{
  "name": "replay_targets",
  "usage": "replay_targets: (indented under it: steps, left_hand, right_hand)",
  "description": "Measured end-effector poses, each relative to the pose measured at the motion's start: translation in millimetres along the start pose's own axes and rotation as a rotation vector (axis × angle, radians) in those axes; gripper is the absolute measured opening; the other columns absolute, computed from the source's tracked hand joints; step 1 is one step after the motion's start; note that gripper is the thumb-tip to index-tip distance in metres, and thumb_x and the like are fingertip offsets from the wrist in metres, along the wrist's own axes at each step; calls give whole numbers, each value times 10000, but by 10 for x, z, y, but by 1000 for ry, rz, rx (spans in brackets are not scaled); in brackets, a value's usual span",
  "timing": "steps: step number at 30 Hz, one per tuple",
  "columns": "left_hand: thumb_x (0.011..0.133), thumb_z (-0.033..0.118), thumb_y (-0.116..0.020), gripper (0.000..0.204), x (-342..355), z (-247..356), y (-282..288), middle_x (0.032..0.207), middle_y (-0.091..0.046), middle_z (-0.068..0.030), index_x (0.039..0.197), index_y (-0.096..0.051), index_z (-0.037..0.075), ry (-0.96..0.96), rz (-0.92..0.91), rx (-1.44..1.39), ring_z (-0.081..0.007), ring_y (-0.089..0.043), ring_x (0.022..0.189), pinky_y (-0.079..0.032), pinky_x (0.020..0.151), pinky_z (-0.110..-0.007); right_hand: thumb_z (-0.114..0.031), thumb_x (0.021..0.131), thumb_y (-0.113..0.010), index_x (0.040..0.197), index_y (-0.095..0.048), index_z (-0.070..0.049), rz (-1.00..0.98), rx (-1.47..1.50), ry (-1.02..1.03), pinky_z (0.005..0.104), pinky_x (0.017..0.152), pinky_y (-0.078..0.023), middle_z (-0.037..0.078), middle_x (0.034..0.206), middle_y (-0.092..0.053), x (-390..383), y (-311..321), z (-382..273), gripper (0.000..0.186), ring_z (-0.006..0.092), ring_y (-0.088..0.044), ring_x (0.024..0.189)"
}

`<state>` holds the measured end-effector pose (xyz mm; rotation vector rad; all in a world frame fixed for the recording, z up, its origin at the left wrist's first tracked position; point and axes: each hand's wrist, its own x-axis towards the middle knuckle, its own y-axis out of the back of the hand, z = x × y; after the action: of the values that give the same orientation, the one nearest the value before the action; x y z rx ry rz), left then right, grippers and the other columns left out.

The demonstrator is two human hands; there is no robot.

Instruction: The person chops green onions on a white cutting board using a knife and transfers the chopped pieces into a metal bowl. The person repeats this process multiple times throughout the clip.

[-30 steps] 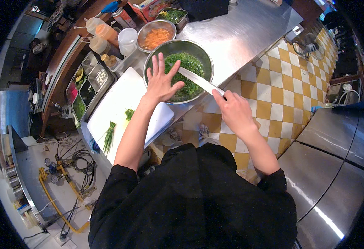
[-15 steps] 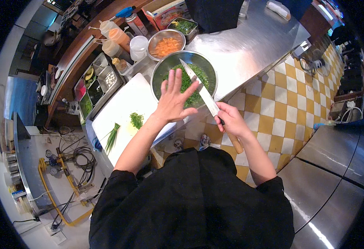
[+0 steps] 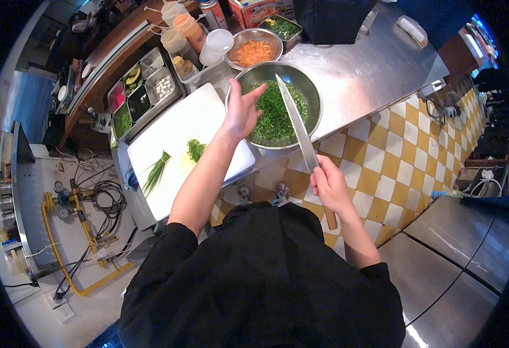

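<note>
My right hand point(image 3: 329, 182) grips a long kitchen knife point(image 3: 298, 124) by its wooden handle, the blade pointing away from me over a steel bowl point(image 3: 314, 78). Finely chopped green herbs point(image 3: 278, 113) fill the bottom of that bowl. At the bowl's left rim my left hand point(image 3: 244, 113) is open, fingers apart, holding nothing. Below and left of it lies a white cutting board point(image 3: 176, 130). On the board are a small pile of chopped greens point(image 3: 196, 150) and a bunch of uncut green stalks point(image 3: 157, 173), which look like chives.
Behind the bowl stands a smaller bowl of shredded orange vegetable point(image 3: 253, 52), beside a steel container of greens point(image 3: 283, 26). Squeeze bottles point(image 3: 189, 29) and a divided ingredient tray point(image 3: 141, 95) line the counter's far left. Steel counter point(image 3: 376, 69) extends to the right.
My left hand has drawn back left from over the herbs and the knife to the bowl's rim. The knife now points more steeply away. The whole view has shifted slightly.
</note>
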<state>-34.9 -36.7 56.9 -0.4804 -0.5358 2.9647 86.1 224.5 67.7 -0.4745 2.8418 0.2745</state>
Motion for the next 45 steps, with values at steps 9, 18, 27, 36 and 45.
replay_targets:
  steps: [9, 18, 27, 36, 45]
  left_hand:
    - [968, 736, -98, 960, -583, -61, 60, 1569, -366, -181, 1383, -534, -11, -63, 228, -208, -290, -266, 1454, -202, 1141, -458]
    - [1052, 486, -248, 664, -1384, -793, 1793, 1530, -385, -259, 1404, -507, -15, -411, 771, 957, -402, -317, 1452, -213, 1191, -468]
    - [1058, 466, -223, 669, -1321, -850, 1438, 1544, -367, -256, 1464, -429, -25, -581, 625, 828, -392, -289, 1470, -191, 1208, -454]
    - [1062, 426, -205, 635, -1483, -1191, 1764, 1504, -439, -233, 1415, -500, -12, -478, 896, 909, -383, -331, 1452, -215, 1201, -449]
    - [1063, 381, -207, 599, -1264, -1041, 1677, 1489, -464, -222, 1400, -520, -2, -560, 834, 848, -377, -345, 1445, -220, 1199, -448]
  right_hand:
    - [-76, 1019, -431, 1317, -533, -43, 41, -134, -9, 237, 491, -433, 0, 717, -563, 145, -295, 210, 316, 60, -505, 536]
    - [-84, 900, -564, 1423, -460, -43, -166, -670, 442, 490, 666, -555, 218, 866, -658, 59, -1009, 266, 535, 395, -670, 728]
    - [-49, 829, -587, 1477, -410, -77, -66, -1152, 500, 451, 575, -550, 161, 829, -569, 462, -1354, 321, 672, 342, -650, 661]
    - [-69, 834, -592, 1489, -415, -138, -219, -1127, 482, 466, 590, -543, 143, 828, -562, 203, -1606, 310, 683, 335, -652, 681]
    - [-59, 834, -614, 1478, -440, -131, -187, -1065, 483, 462, 600, -547, 141, 834, -573, 222, -1513, 172, 671, 339, -658, 688]
